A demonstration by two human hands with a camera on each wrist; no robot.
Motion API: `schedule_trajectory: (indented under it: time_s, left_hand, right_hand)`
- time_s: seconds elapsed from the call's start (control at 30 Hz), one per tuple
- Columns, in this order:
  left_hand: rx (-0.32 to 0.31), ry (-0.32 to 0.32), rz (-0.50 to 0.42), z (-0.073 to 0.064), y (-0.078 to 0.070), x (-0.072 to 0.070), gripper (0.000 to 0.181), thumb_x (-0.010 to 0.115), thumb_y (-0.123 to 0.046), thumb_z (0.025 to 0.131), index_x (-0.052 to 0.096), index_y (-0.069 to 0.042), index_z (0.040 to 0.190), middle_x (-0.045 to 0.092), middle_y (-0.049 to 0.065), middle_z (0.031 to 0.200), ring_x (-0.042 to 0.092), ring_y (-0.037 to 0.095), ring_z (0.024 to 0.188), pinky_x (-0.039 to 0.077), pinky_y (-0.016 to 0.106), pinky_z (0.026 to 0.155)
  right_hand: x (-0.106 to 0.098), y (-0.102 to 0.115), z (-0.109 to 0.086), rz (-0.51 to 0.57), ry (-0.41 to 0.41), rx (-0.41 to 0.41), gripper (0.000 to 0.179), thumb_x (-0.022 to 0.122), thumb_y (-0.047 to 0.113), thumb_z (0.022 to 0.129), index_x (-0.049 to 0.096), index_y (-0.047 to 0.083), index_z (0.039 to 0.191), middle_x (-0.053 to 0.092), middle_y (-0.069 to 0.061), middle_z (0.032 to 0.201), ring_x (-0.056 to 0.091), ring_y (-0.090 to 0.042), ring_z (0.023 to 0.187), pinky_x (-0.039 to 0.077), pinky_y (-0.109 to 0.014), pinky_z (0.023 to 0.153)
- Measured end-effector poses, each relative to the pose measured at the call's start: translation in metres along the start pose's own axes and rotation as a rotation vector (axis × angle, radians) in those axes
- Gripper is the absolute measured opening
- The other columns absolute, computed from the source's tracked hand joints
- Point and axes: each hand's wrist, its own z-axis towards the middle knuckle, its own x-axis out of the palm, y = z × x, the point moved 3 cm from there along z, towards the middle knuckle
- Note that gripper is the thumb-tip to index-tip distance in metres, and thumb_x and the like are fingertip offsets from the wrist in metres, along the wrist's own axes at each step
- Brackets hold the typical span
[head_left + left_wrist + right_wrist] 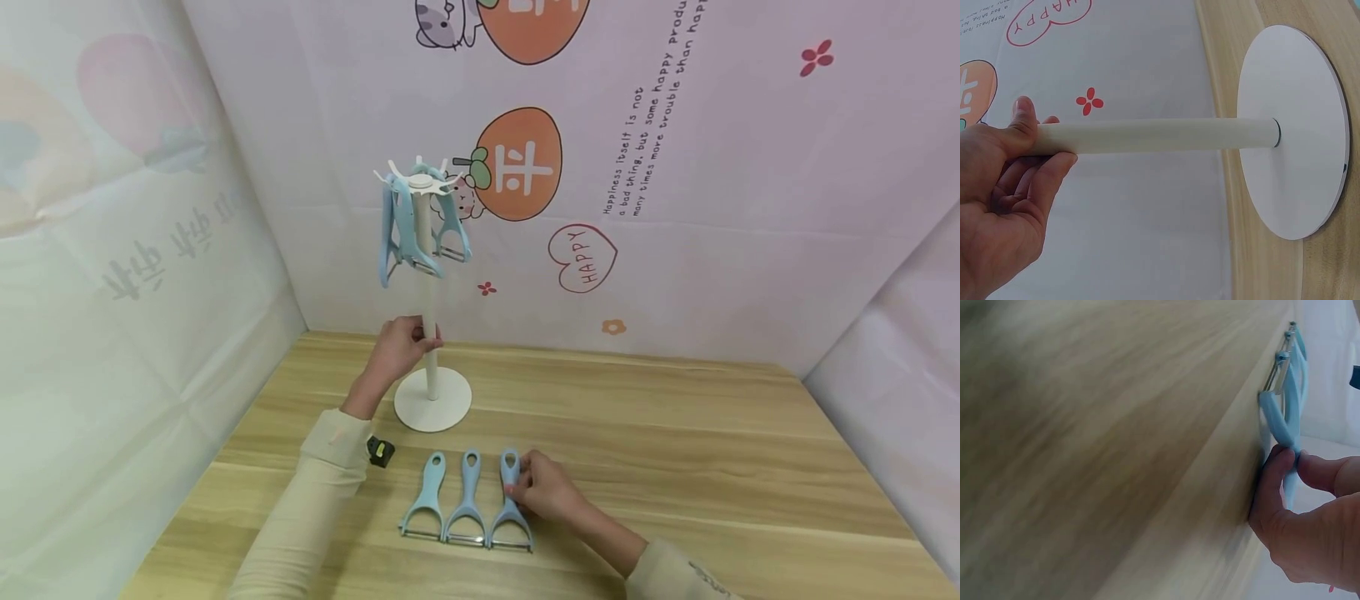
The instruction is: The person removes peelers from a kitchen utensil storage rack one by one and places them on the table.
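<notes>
A white stand (432, 400) with a round base and a ring of hooks stands upright at the back left of the table. Several light-blue peelers (406, 225) hang from its hooks. My left hand (401, 346) grips the pole (1154, 136) at about its lower middle, thumb and fingers round it. In front of the base, three blue peelers lie in a row: a left one (430, 496), a middle one (468, 496) and a right one (511, 500). With thumb and finger, my right hand (551, 490) pinches the right peeler's handle; the right wrist view shows this peeler (1279, 422) near the tabletop.
A small black object (381, 452) with a yellow-green mark is by my left sleeve. The wood-grain table (675, 442) meets a printed cloth backdrop (697, 275) behind, and cloth hangs on both sides.
</notes>
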Motion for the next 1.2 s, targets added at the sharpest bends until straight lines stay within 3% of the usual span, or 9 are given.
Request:
schedule_trajectory:
  time_s: [0.33, 0.47, 0.63, 0.87, 1.03, 1.2]
  left_hand:
    - [0.042, 0.025, -0.017, 0.001, 0.002, -0.001, 0.013, 0.07, -0.018, 0.093, 0.069, -0.005, 0.095, 0.076, 0.012, 0.097, 0.074, 0.027, 0.095, 0.059, 0.045, 0.085]
    - [0.059, 0.07, -0.029, 0.002, 0.005, -0.003, 0.014, 0.069, -0.018, 0.094, 0.068, -0.005, 0.098, 0.074, 0.014, 0.1, 0.073, 0.029, 0.098, 0.059, 0.045, 0.086]
    - [0.087, 0.138, -0.034, 0.005, 0.007, -0.006, 0.012, 0.068, -0.017, 0.095, 0.067, -0.007, 0.101, 0.073, 0.013, 0.103, 0.072, 0.028, 0.098, 0.059, 0.043, 0.087]
    - [0.141, 0.27, -0.271, 0.011, 0.0, -0.006, 0.018, 0.051, 0.004, 0.1, 0.058, 0.003, 0.117, 0.066, 0.025, 0.121, 0.065, 0.04, 0.116, 0.051, 0.052, 0.103]
    - [0.131, 0.235, -0.218, 0.012, 0.0, -0.007, 0.013, 0.051, 0.008, 0.097, 0.061, 0.001, 0.102, 0.07, 0.02, 0.1, 0.068, 0.037, 0.102, 0.054, 0.049, 0.094]
    - [0.111, 0.186, -0.165, 0.01, -0.001, -0.007, 0.013, 0.054, 0.009, 0.096, 0.061, 0.0, 0.1, 0.071, 0.017, 0.094, 0.068, 0.029, 0.095, 0.055, 0.044, 0.087]
  right_hand:
    - [-0.002, 0.003, 0.002, -0.188, -0.047, -0.178, 0.053, 0.074, 0.005, 0.086, 0.045, -0.013, 0.127, 0.059, 0.002, 0.063, 0.052, -0.007, 0.05, 0.04, -0.019, 0.046]
    - [-0.002, 0.004, 0.002, -0.222, -0.028, -0.192, 0.057, 0.073, 0.004, 0.087, 0.042, -0.014, 0.13, 0.059, 0.002, 0.062, 0.054, -0.007, 0.049, 0.042, -0.019, 0.044]
    - [-0.004, 0.002, 0.005, -0.214, 0.014, -0.168, 0.057, 0.072, 0.008, 0.09, 0.039, -0.012, 0.132, 0.061, 0.0, 0.064, 0.058, -0.009, 0.049, 0.046, -0.021, 0.045]
    - [-0.014, -0.003, 0.008, -0.097, 0.055, -0.069, 0.06, 0.07, 0.019, 0.094, 0.037, -0.008, 0.135, 0.062, -0.006, 0.07, 0.06, -0.014, 0.052, 0.051, -0.027, 0.05]
    - [-0.02, -0.004, 0.007, -0.032, 0.085, -0.007, 0.062, 0.068, 0.023, 0.095, 0.035, -0.007, 0.138, 0.061, -0.008, 0.074, 0.059, -0.016, 0.055, 0.051, -0.028, 0.052]
    - [-0.021, -0.003, 0.008, -0.034, 0.113, -0.013, 0.064, 0.069, 0.024, 0.095, 0.034, -0.007, 0.14, 0.061, -0.008, 0.074, 0.06, -0.017, 0.056, 0.05, -0.028, 0.053]
